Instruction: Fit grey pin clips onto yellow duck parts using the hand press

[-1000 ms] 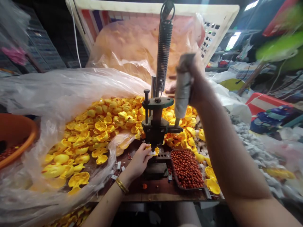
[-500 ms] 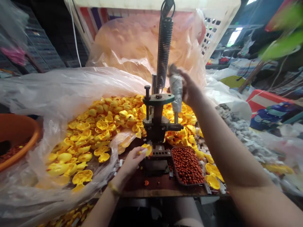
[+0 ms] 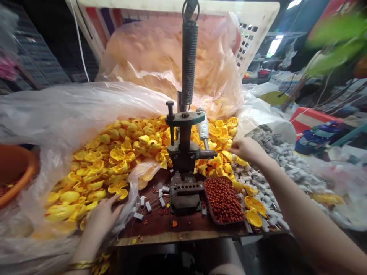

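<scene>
My left hand (image 3: 101, 215) reaches over the left side of the yellow pile. Its thumb and index finger are apart, close to an opened yellow duck shell (image 3: 118, 188). My right hand (image 3: 248, 149) hovers at the right edge of the pile, fingers curled together; what they hold, if anything, is hidden. Between my hands stands a hand press (image 3: 183, 152) with a tall spring (image 3: 189, 63). Its lever handle (image 3: 203, 126), wrapped in pale film, hangs at the right side with no hand on it. The press's block with a row of holes (image 3: 187, 188) carries no duck shell.
A tray of small red-brown beads (image 3: 223, 200) sits right of the press. Grey-white parts with metal pins (image 3: 275, 164) are heaped farther right; several lie on the board (image 3: 148, 206). An orange tub (image 3: 27, 168) is at left. Plastic sheeting (image 3: 71, 99) and a white crate (image 3: 252, 23) stand behind.
My right hand has let go of the lever handle and moved down to the right. My left hand has left the press, without the yellow shell it held, and moved left to the pile.
</scene>
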Tool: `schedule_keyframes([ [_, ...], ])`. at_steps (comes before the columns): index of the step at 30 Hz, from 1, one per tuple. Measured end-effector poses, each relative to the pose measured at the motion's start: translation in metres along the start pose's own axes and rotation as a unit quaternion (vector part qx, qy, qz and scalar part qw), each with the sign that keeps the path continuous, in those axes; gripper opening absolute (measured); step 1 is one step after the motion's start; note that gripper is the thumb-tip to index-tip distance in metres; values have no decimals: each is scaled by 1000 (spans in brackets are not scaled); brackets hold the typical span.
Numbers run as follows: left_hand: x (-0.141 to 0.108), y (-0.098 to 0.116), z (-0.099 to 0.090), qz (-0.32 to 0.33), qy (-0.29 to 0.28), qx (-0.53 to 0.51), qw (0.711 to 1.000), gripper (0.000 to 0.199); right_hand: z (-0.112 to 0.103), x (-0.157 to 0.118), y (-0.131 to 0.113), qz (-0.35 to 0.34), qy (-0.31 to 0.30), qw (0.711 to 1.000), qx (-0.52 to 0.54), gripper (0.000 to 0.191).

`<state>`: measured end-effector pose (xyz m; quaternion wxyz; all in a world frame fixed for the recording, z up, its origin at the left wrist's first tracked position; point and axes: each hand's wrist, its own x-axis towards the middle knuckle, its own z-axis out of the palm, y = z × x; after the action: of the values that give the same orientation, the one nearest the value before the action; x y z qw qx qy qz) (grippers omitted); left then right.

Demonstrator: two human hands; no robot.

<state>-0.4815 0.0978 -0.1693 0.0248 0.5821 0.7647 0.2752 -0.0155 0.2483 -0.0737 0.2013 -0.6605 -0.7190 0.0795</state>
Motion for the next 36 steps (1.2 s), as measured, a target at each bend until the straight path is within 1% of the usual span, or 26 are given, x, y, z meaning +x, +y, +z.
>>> schedule_keyframes([
  [1, -3, -3, 5, 15, -14, 43, 999, 23, 7, -13, 15, 34, -22, 996, -79, 21],
  [2, -6, -5, 7, 28, -24, 87, 996, 22, 17, -26, 28, 56, -35, 991, -118, 23],
  [3, -8, -6, 6, 33, -28, 119, 992, 22, 27, -38, 38, 73, -44, 987, -139, 24],
  [5, -11, -3, 1, 15, -11, 123, 992, 23, 44, -56, 50, 76, -42, 986, -146, 23],
  [7, -13, 6, -5, -2, 28, 68, 997, 25, 51, -65, 54, 69, -38, 985, -156, 20],
  [8, -15, 12, -7, 4, 49, 27, 998, 25, 50, -67, 55, 68, -35, 984, -161, 18],
  [10, -22, 26, -7, 40, 80, -68, 994, 22, 40, -69, 55, 66, -14, 983, -170, 18],
  [11, -27, 34, -5, 64, 80, -115, 988, 19, 33, -70, 53, 66, 9, 983, -171, 20],
  [13, -39, 54, 3, 101, 48, -198, 974, 15, 21, -76, 42, 60, 73, 985, -144, 23],
  [14, -45, 64, 7, 108, 26, -232, 966, 15, 18, -82, 32, 51, 96, 989, -102, 23],
  [15, -51, 76, 12, 111, 2, -263, 958, 16, 17, -90, 18, 34, 102, 993, -38, 23],
  [16, -56, 87, 16, 114, -23, -291, 950, 18, 19, -99, 0, 10, 88, 995, 43, 23],
  [17, -61, 98, 19, 116, -45, -315, 941, 20, 24, -110, -20, -24, 54, 990, 132, 22],
  [18, -65, 108, 21, 117, -61, -337, 932, 22, 31, -120, -41, -59, 7, 975, 214, 23],
  [19, -68, 117, 22, 117, -76, -354, 925, 24, 39, -130, -61, -91, -44, 958, 268, 21],
  [21, -71, 130, 22, 116, -109, -383, 910, 26, 56, -146, -94, -139, -120, 931, 316, 15],
  [23, -73, 137, 19, 107, -150, -417, 890, 25, 68, -154, -113, -152, -153, 925, 313, 12],
  [26, -72, 141, 14, 82, -223, -473, 849, 21, 77, -154, -117, -118, -170, 923, 324, 17],
  [28, -70, 141, 13, 72, -248, -485, 835, 19, 77, -151, -114, -84, -185, 911, 358, 15],
  [30, -65, 140, 11, 69, -259, -476, 837, 19, 76, -148, -112, -57, -192, 898, 392, 13],
  [33, -59, 138, 9, 73, -270, -449, 848, 21, 74, -147, -113, -35, -194, 884, 424, 12],
  [35, -57, 138, 7, 88, -279, -431, 854, 21, 76, -149, -115, -36, -189, 890, 413, 12],
  [36, -57, 138, 7, 98, -282, -421, 857, 21, 78, -150, -117, -42, -179, 902, 391, 12],
])
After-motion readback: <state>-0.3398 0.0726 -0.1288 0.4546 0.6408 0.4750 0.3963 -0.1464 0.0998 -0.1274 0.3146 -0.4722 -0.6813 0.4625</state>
